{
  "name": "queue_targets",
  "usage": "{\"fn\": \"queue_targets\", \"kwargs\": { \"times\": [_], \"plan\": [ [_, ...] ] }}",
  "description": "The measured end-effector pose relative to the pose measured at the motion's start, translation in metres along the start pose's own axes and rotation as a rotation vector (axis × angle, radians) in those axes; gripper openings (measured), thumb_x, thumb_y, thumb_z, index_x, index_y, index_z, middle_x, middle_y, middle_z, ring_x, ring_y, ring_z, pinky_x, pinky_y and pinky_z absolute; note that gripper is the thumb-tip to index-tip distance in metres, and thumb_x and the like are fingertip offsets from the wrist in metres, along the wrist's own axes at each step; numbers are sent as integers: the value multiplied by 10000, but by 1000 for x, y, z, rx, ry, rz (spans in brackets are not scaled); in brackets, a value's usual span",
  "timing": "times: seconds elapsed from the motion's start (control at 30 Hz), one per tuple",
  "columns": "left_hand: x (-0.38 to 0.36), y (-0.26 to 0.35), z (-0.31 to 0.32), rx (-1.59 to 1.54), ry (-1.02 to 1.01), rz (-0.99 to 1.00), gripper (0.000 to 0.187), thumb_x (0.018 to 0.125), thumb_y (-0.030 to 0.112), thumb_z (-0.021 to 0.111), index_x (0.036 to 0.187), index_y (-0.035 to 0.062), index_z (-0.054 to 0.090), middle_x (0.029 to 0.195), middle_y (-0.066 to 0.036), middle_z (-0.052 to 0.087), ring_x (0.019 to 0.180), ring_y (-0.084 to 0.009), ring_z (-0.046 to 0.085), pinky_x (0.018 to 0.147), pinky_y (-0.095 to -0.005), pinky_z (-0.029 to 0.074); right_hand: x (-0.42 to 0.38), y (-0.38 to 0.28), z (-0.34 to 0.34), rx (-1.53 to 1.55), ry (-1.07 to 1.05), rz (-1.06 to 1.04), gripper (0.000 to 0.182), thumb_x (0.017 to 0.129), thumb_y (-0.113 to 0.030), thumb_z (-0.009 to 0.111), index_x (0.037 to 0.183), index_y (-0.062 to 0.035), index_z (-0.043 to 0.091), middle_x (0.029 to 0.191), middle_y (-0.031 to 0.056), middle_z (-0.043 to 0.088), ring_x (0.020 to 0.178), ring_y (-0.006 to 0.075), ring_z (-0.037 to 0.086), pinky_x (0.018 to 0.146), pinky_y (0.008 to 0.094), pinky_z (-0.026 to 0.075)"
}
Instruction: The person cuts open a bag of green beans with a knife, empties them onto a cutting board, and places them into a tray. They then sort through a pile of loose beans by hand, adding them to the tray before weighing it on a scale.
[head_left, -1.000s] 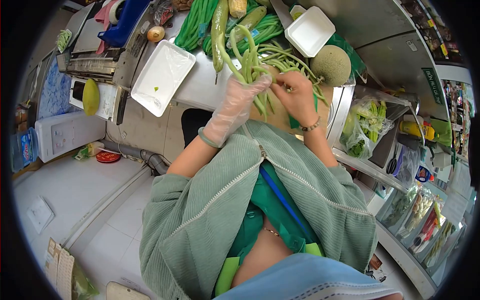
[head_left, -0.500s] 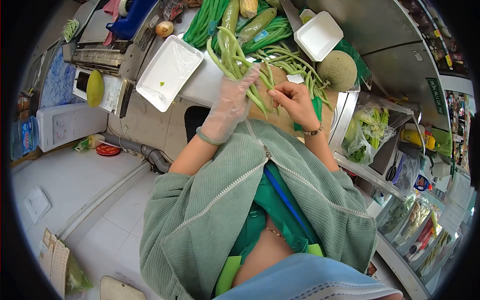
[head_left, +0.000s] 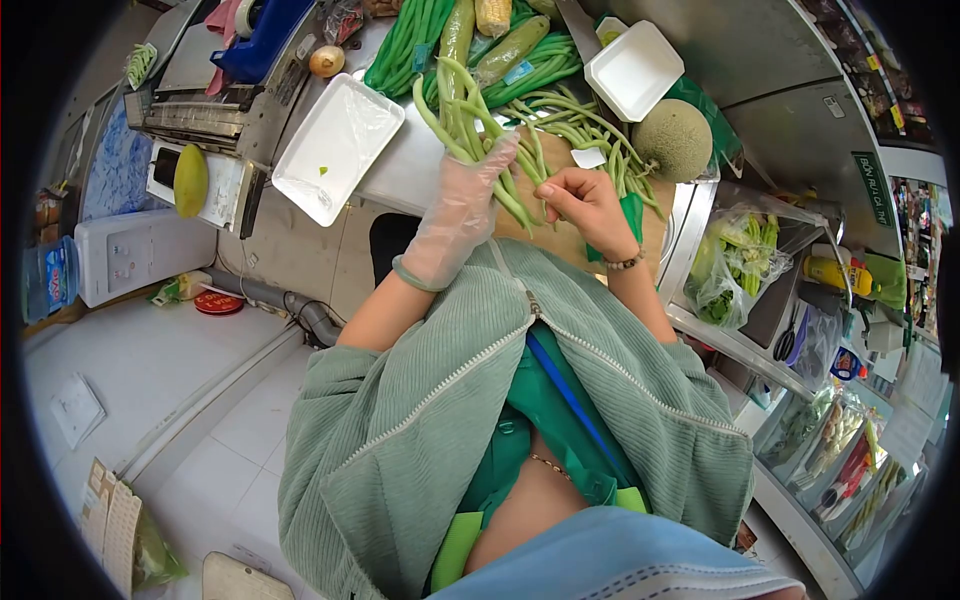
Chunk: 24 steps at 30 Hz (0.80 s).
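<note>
My left hand (head_left: pixel 452 212), in a clear plastic glove, is closed around a bunch of long green beans (head_left: pixel 462 112) that fan out above and below the fist. Bare and wearing a bead bracelet, my right hand (head_left: pixel 592 208) pinches the lower end of one bean beside that bunch. Both hands are over a wooden cutting board (head_left: pixel 568 243). A loose pile of green beans (head_left: pixel 570 122) lies beyond my hands. Left of the bunch is a white foam tray (head_left: pixel 335 145) with film and a small green scrap on it.
Behind the pile are wrapped gourds (head_left: pixel 515 50), a corn cob (head_left: pixel 493 17) and bundled beans (head_left: pixel 408 50). A netted melon (head_left: pixel 672 140) and an upright-sided white tray (head_left: pixel 635 72) stand right. Bagged greens (head_left: pixel 740 268) lie beyond the board. An onion (head_left: pixel 326 61) sits back left.
Almost nothing differs. The view shifts very slightly, and both hands stay on the beans with nearly the same grip.
</note>
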<state>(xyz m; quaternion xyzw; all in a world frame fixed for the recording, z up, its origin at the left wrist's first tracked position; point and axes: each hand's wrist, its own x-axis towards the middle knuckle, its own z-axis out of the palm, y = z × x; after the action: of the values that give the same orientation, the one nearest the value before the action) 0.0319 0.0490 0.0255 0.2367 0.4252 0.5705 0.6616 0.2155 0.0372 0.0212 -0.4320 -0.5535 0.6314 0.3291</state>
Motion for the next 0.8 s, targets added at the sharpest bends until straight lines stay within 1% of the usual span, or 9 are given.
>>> {"fn": "queue_targets", "kwargs": {
  "times": [0.1, 0.17, 0.27, 0.37, 0.47, 0.6, 0.7, 0.8],
  "plan": [
    [0, -1, 0, -10, 34, 18, 198, 864, 141, 703, 968, 42, 567, 782, -26, 567, 662, -111, 547, 559, -242, 453, 0, -5, 3, 36, -7, 4, 186, 909, -157, 634, 845, 17, 648, 679, 15, 617, 597, 63, 560, 547, 209, 440],
    [2, -1, -4, -28, 53, 30, 201, 864, 141, 703, 972, 43, 565, 787, -26, 568, 669, -110, 547, 557, -242, 450, -2, -6, -1, 14, -29, 22, 194, 899, -168, 645, 833, 15, 642, 661, 10, 611, 587, 53, 549, 533, 199, 419],
    [-1, 0, -3, -63, 48, 1, 218, 850, 139, 722, 972, 39, 571, 807, -6, 573, 691, -88, 532, 593, -234, 432, -1, -6, -4, -2, -44, 8, 203, 896, -176, 649, 821, 12, 633, 653, 6, 607, 584, 48, 545, 524, 194, 409],
    [-3, 7, 0, -18, 3, -1, 201, 865, 140, 702, 973, 44, 563, 789, -31, 569, 669, -114, 547, 557, -245, 445, -1, -3, -3, 11, -35, 3, 196, 903, -171, 644, 821, 7, 632, 660, 4, 598, 595, 54, 547, 540, 205, 428],
    [-2, -4, -2, 11, -28, 17, 205, 863, 139, 704, 966, 38, 559, 780, -29, 565, 662, -118, 546, 568, -250, 448, -1, -4, 0, 29, -42, 8, 193, 907, -168, 639, 816, 2, 628, 660, 2, 592, 592, 56, 542, 544, 208, 433],
    [-2, -4, -4, -16, 9, 15, 205, 857, 134, 710, 961, 36, 563, 779, -30, 566, 666, -120, 546, 579, -251, 449, -1, -3, -1, -12, -106, 67, 203, 914, -173, 629, 802, -3, 621, 659, 2, 591, 584, 52, 531, 539, 204, 425],
    [-4, 2, -5, -26, 14, -8, 205, 853, 133, 714, 959, 37, 567, 771, -28, 567, 657, -120, 543, 574, -248, 446, -1, -2, -5, -39, -103, 12, 196, 904, -178, 635, 810, -6, 635, 648, -10, 601, 573, 33, 525, 508, 182, 392],
    [-4, -1, -4, -24, 18, 13, 207, 849, 134, 719, 956, 39, 569, 762, -25, 568, 643, -118, 541, 562, -248, 444, -1, -4, -2, -24, -117, 38, 207, 907, -184, 634, 816, 2, 639, 640, -7, 595, 570, 36, 519, 511, 190, 396]
  ]
}}
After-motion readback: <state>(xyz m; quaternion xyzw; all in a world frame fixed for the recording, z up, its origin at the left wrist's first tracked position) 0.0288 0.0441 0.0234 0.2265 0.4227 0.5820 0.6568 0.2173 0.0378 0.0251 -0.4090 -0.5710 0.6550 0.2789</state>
